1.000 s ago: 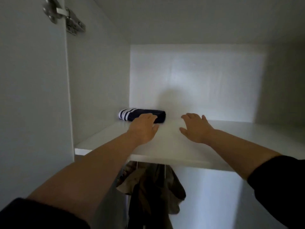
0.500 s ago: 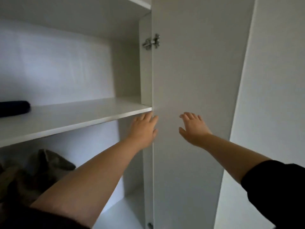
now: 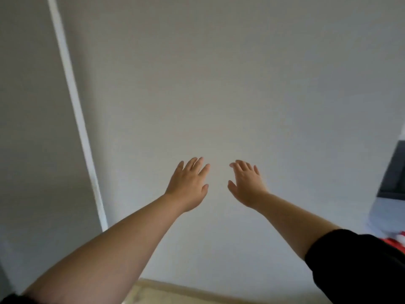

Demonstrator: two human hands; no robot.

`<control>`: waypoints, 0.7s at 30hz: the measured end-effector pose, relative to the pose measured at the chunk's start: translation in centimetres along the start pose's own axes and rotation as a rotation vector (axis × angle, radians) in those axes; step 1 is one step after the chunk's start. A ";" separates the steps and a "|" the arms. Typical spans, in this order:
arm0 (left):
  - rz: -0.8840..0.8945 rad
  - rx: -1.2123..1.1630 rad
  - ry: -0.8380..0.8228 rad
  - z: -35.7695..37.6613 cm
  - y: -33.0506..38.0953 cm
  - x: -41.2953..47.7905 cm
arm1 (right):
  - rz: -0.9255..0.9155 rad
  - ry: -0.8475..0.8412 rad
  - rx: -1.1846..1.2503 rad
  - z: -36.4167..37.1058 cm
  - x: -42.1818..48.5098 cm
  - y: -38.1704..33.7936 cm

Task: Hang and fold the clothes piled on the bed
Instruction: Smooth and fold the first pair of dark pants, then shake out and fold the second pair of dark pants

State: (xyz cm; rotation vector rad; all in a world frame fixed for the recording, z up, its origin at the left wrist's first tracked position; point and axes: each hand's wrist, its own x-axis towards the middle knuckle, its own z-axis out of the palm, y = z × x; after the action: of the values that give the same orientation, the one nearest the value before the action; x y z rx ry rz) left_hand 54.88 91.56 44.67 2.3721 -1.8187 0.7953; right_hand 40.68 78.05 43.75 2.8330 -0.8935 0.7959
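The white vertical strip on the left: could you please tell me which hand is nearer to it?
Left. The left hand is to the right of the white strip, not touching it; the right hand is farther right, beyond the left hand.

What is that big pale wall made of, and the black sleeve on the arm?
The wall looks like painted plaster, matt: smooth, even, no shine or seams. The black sleeve looks like soft cloth, dull and without shine; blur hides the weave.
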 end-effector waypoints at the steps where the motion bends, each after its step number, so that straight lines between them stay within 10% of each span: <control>1: 0.012 -0.023 -0.006 0.6 3.2 1.9 | 0.033 0.003 -0.016 -0.3 -0.9 3.5; 21: 0.431 -0.152 -0.051 17.5 43.8 27.5 | 0.458 -0.239 -0.256 6.9 -15.1 47.5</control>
State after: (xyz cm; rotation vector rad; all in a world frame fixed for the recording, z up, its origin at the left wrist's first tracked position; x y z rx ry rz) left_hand 26.16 47.68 29.55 1.9511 -2.3580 0.5986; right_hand 7.07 45.03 26.10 2.5605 -1.5867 0.3353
